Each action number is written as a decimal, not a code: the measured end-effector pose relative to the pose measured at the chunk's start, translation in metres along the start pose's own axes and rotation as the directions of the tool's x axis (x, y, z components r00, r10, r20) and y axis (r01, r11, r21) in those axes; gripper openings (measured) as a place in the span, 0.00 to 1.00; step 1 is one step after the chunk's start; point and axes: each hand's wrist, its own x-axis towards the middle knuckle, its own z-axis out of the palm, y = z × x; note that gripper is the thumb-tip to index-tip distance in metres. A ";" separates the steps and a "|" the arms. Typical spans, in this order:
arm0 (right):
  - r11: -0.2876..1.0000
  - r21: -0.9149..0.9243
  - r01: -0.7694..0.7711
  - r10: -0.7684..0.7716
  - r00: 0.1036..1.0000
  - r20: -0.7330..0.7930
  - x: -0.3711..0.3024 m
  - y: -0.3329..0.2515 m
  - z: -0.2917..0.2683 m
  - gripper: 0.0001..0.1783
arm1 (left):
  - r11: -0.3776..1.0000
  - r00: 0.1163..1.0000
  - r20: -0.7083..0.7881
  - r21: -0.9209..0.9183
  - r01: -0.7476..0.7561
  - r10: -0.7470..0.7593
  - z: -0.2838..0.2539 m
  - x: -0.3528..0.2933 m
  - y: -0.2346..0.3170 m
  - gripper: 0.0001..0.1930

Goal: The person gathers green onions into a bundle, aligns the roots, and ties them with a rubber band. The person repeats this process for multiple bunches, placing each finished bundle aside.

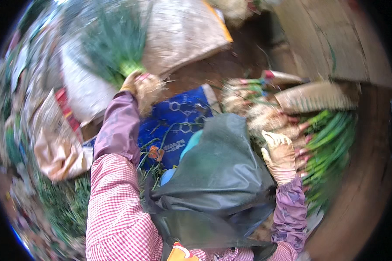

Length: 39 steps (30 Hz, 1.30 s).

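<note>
My left hand (133, 83), gloved, is stretched forward and closed around the root end of a bunch of green onions (119, 41). Its long leaves fan out away from me, smeared by motion, and its pale roots hang to the right of my hand. On the right, my gloved right hand (279, 157) has its fingers slightly curved and the thumb apart. It is beside the root side of a pile of green onions (329, 150), whose pinkish stems and green leaves point right. No held thing shows in the right hand.
A dark green apron (217, 169) covers my lap, with a blue printed sack (172, 117) beyond it. White sacking (178, 37) lies ahead. A curved tan strip (318, 98) rests on the pile. Loose greens (65, 200) and a crumpled beige bag (59, 154) are at left.
</note>
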 end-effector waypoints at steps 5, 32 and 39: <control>0.927 0.169 -0.335 0.355 0.928 -0.109 -0.077 0.004 0.000 0.22 | 0.922 0.903 0.216 0.201 0.331 -0.371 -0.055 0.062 -0.012 0.17; -0.334 0.586 -0.739 0.943 -0.269 0.198 -0.359 0.156 0.071 0.28 | 0.353 0.322 0.925 0.239 -0.905 0.200 0.277 -0.428 -0.218 0.09; -0.200 0.925 -0.323 0.980 -0.088 0.181 -0.401 0.206 0.134 0.23 | 0.630 0.036 0.868 0.387 -0.673 -0.496 0.312 -0.497 -0.330 0.14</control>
